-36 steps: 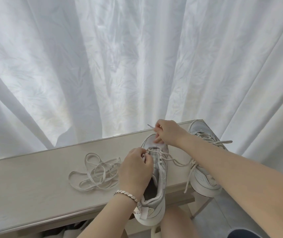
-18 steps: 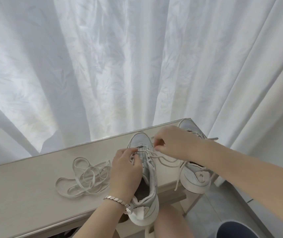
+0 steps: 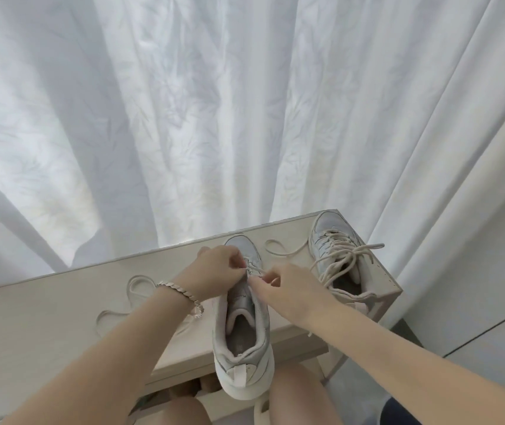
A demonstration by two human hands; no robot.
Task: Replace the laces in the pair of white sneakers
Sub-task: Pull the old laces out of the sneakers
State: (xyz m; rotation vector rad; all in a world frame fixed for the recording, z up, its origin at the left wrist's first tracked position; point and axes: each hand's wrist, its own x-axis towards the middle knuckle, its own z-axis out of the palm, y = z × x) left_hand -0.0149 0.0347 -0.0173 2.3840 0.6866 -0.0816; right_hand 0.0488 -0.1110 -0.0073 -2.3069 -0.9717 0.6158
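Note:
A white sneaker [image 3: 242, 348] lies on the pale bench [image 3: 46, 320], heel toward me and overhanging the front edge. My left hand [image 3: 214, 269] pinches its cream lace [image 3: 254, 269] at the lowest eyelets near the toe. My right hand [image 3: 288, 289] pinches the same lace from the right side. That lace trails in a loop [image 3: 279, 250] across the bench toward the second white sneaker [image 3: 337, 262], which stands laced at the bench's right end. A loose lace [image 3: 136, 289] lies on the bench to the left, partly hidden by my left forearm.
A white curtain [image 3: 214, 118] hangs right behind the bench. The bench's right end [image 3: 395, 289] drops off beside the second sneaker. My knees [image 3: 300, 394] sit under the front edge. A bracelet [image 3: 180, 294] is on my left wrist.
The view has shifted left, so the second sneaker shows fully. My right hand came back from above the toe to the near eyelets. My left hand moved forward to the lace.

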